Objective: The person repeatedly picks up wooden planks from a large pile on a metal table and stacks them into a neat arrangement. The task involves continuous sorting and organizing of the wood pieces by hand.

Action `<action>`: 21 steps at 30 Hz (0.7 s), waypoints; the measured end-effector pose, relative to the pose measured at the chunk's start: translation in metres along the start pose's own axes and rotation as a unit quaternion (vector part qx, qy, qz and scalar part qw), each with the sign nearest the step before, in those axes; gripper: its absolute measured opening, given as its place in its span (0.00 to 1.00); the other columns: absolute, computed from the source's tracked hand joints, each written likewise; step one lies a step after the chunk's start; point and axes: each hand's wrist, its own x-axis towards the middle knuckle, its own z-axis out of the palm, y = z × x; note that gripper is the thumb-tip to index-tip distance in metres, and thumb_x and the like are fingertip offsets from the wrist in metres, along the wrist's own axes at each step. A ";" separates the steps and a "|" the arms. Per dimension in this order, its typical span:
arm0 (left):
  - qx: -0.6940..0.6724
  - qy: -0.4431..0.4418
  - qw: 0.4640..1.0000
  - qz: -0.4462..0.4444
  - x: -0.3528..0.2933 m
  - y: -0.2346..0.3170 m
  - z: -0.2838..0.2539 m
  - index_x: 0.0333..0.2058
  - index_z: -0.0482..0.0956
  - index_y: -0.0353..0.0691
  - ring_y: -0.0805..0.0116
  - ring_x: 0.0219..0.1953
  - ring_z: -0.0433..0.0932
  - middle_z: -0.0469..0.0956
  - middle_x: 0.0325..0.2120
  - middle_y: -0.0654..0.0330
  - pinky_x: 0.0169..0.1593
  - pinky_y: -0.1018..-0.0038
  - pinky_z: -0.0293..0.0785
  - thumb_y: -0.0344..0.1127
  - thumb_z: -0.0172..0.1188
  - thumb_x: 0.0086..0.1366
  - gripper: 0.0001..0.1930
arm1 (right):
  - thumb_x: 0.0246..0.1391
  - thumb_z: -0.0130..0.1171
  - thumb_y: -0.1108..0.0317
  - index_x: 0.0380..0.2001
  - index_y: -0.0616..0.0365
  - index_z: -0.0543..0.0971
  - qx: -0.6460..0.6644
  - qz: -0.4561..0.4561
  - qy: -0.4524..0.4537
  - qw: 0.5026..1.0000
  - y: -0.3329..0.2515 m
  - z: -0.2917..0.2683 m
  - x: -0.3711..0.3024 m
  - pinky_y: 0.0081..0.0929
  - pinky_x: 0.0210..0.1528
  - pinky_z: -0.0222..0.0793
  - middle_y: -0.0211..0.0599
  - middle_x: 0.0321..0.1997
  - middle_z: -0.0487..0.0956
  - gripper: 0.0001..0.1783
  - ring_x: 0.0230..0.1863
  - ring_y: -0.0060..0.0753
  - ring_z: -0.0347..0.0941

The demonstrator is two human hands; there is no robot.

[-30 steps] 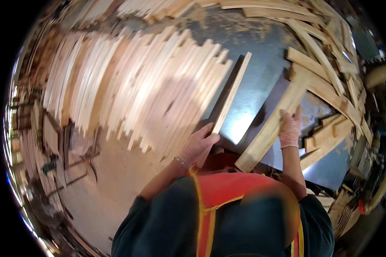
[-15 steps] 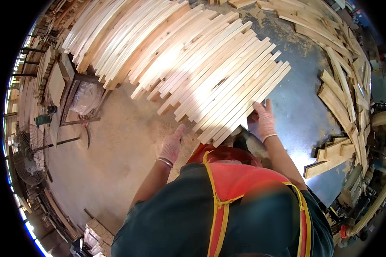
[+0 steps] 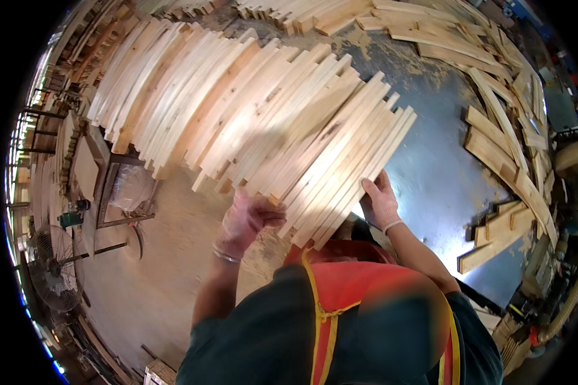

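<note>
Many pale wooden strips (image 3: 340,183) lie side by side in a wide, stepped row in front of me. My left hand (image 3: 245,221), in a light work glove, is at their near ends. Its fingers are curled round the end of one wooden strip (image 3: 275,201), which seems slightly raised and casts a shadow. At the right side of the row, my gloved right hand (image 3: 382,204) grips the edge of the outermost strips. The thumb lies against the wood and the forefinger points away from me. Its lower fingers are partly shaded.
Right of the strips stretches a grey-blue tabletop (image 3: 424,186) dusted with sawdust. Loose boards (image 3: 507,167) are piled along its right side, with short offcuts (image 3: 494,240) nearer. A floor fan (image 3: 54,266) stands at left, near a small frame table (image 3: 125,221). A ribbed hose (image 3: 568,298) curves at right.
My left hand has moved onto the strips' near ends and closed on one. The right hand keeps its place at the outer edge. The whole view has shifted somewhat.
</note>
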 end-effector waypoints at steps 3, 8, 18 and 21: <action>0.216 0.047 0.975 -0.009 0.035 0.047 0.058 0.75 0.61 0.38 0.43 0.56 0.81 0.78 0.59 0.42 0.59 0.44 0.79 0.67 0.40 0.79 0.42 | 0.65 0.60 0.74 0.75 0.58 0.61 0.096 -0.012 -0.044 0.994 -0.016 0.013 -0.010 0.39 0.71 0.67 0.43 0.71 0.73 0.38 0.69 0.41 0.70; 0.621 -0.042 0.776 -0.104 0.085 0.087 0.120 0.78 0.53 0.39 0.50 0.63 0.77 0.76 0.62 0.35 0.67 0.60 0.72 0.43 0.64 0.63 0.48 | 0.66 0.59 0.73 0.53 0.52 0.75 0.098 0.062 -0.021 0.993 -0.045 -0.002 -0.010 0.17 0.24 0.57 0.18 0.27 0.65 0.14 0.24 0.13 0.59; 0.764 0.221 0.600 0.091 0.029 0.177 -0.022 0.67 0.67 0.40 0.59 0.38 0.83 0.81 0.47 0.49 0.41 0.65 0.84 0.37 0.56 0.73 0.26 | 0.61 0.69 0.69 0.82 0.50 0.46 -0.073 -0.053 -0.027 0.996 -0.010 0.019 0.025 0.33 0.72 0.63 0.41 0.74 0.67 0.55 0.72 0.38 0.64; 0.801 0.347 0.488 -0.011 0.027 0.269 -0.049 0.62 0.73 0.37 0.57 0.42 0.85 0.81 0.53 0.48 0.40 0.66 0.87 0.36 0.53 0.78 0.18 | 0.62 0.68 0.72 0.83 0.53 0.39 -0.114 -0.035 0.021 0.993 -0.001 0.019 0.027 0.34 0.75 0.58 0.41 0.76 0.63 0.58 0.72 0.38 0.62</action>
